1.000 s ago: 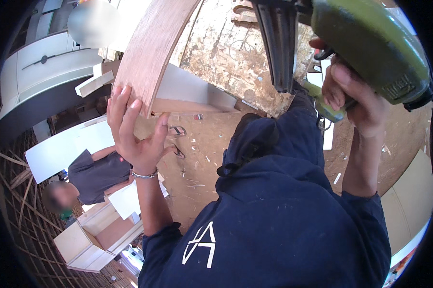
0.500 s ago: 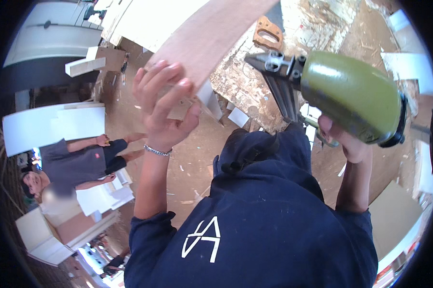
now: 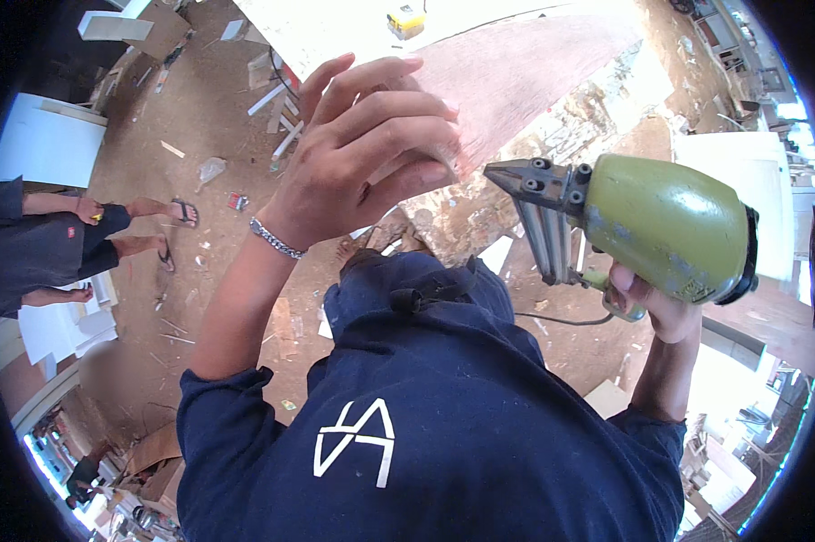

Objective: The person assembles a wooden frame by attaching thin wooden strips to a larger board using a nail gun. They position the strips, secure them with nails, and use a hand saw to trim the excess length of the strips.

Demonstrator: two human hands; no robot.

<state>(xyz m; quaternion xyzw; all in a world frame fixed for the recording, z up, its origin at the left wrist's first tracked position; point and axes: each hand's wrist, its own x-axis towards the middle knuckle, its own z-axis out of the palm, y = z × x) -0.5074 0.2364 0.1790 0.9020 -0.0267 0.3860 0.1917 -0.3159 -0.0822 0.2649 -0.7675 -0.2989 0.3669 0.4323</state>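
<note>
My right hand (image 3: 656, 303) is wrapped round the grip of a green nail gun (image 3: 674, 226), with its dark nose pointing left. The nose stops just short of the near end of a thin, reddish-brown wooden board (image 3: 525, 77). At that end my left hand (image 3: 380, 135) has bent, slightly spread fingers against the board's edge and seems to hold it; the far side of its grip is hidden. The board slants away to the upper right over a worn, blotchy workbench (image 3: 461, 212).
A yellow tool (image 3: 407, 20) lies on the white surface (image 3: 317, 23) at the top. Another person (image 3: 55, 230) stands at the left, near white panels (image 3: 51, 140). Wood scraps and a clear plastic bag (image 3: 210, 170) litter the floor. A dark hose (image 3: 565, 320) trails from the nail gun.
The view has swung round. My left hand and the board have come closer to the nail gun's nose. The handsaw seen on the bench earlier no longer shows.
</note>
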